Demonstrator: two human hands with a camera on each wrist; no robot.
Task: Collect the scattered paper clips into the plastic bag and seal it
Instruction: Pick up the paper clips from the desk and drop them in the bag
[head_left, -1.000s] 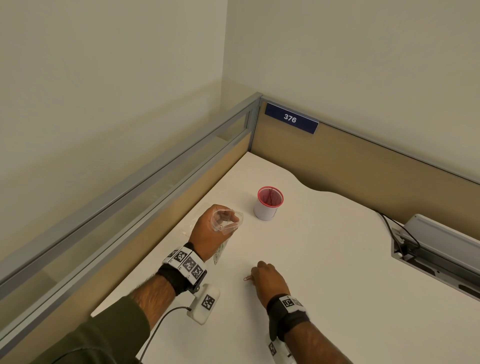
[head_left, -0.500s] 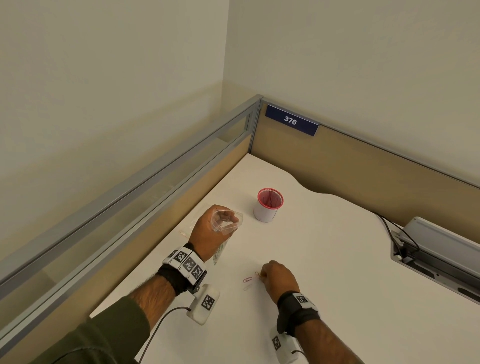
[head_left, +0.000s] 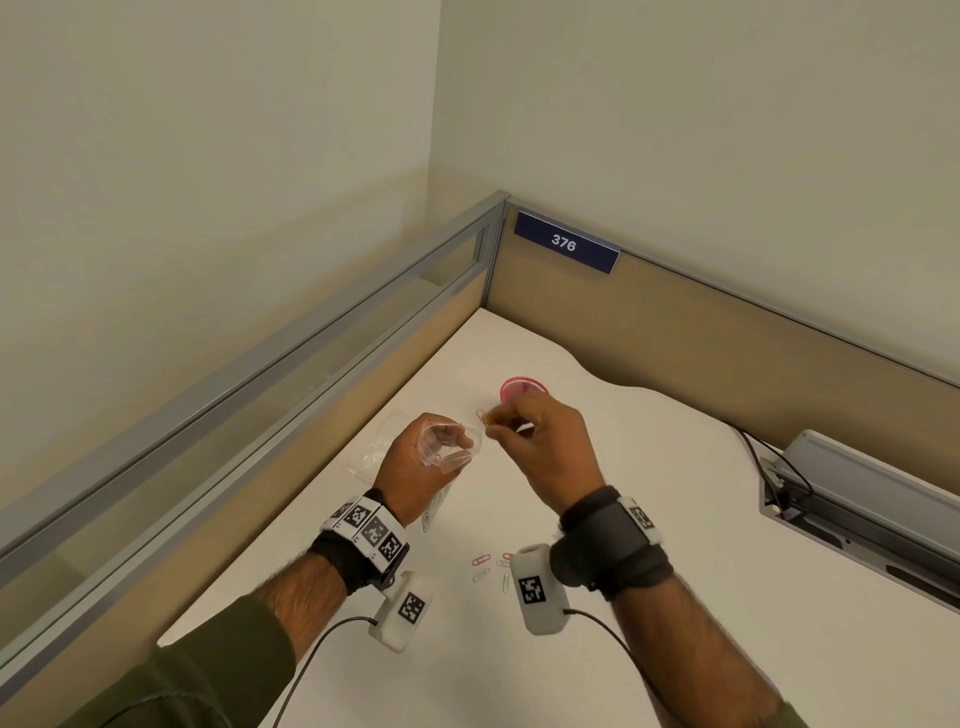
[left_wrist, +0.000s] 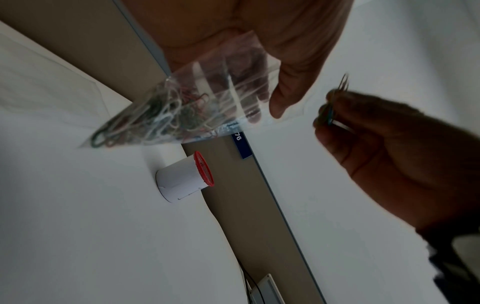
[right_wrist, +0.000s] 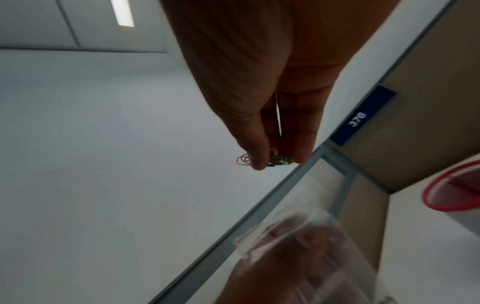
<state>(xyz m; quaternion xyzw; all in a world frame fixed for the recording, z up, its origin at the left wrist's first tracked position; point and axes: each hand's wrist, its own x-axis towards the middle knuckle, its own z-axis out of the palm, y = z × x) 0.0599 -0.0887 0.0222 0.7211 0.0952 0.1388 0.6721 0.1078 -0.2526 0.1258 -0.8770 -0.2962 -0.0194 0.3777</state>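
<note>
My left hand (head_left: 421, 462) grips a clear plastic bag (head_left: 449, 448) above the desk, its mouth held wide and facing up. Through the bag's lower corner (left_wrist: 155, 115) in the left wrist view, several coloured paper clips show. My right hand (head_left: 540, 441) is raised just right of the bag's mouth and pinches a few paper clips (head_left: 484, 417), orange and green (right_wrist: 275, 159), between thumb and fingertips. Several loose clips (head_left: 485, 566) lie on the white desk (head_left: 675, 519) near my right wrist. Another clip (head_left: 356, 472) lies left of my left hand.
A white cup with a red mesh rim (head_left: 522, 389) stands just behind my right hand. Tan partition walls (head_left: 727, 343) with a grey frame close off the left and back. A grey cable box (head_left: 857, 493) with black cords sits at the right.
My right hand has lifted off the desk with the clips and moved up and forward to the bag's mouth. The left hand has kept the bag in place.
</note>
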